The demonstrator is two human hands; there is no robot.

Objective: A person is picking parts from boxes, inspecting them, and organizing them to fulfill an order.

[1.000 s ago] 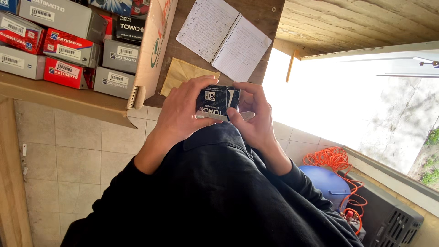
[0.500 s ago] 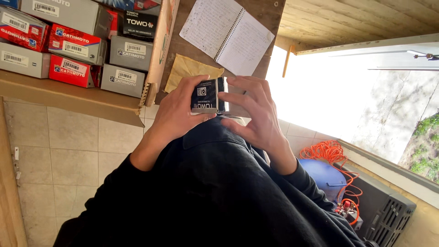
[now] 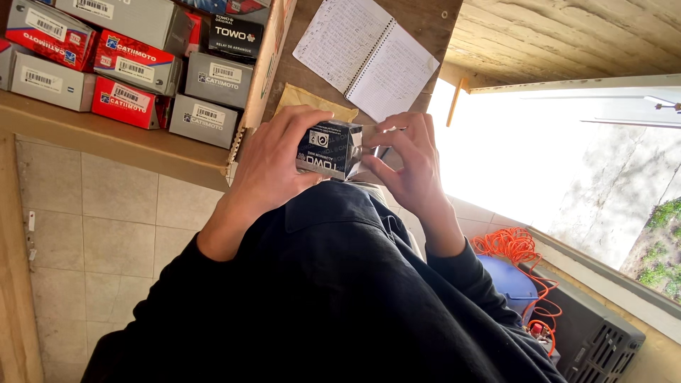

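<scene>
Centrally, small black box point(image 3: 329, 147), glossy cardboard, cuboid, held over wooden desk point(image 3: 298, 71). Left hand point(image 3: 273, 167) wrapped round box, fingers over top, thumb beneath. Right hand point(image 3: 408, 159) at box's far end, fingertips pinching its flap; whether box is open, cannot tell. Behind: spiral notebook point(image 3: 365, 57) open, lined pages written over; tan envelope point(image 3: 312, 103) flat beneath. Cardboard tray point(image 3: 266, 64) holds stacked red and grey cartons point(image 3: 128, 67). Orange cord point(image 3: 514, 248) coiled beside blue tub point(image 3: 511, 280).
</scene>
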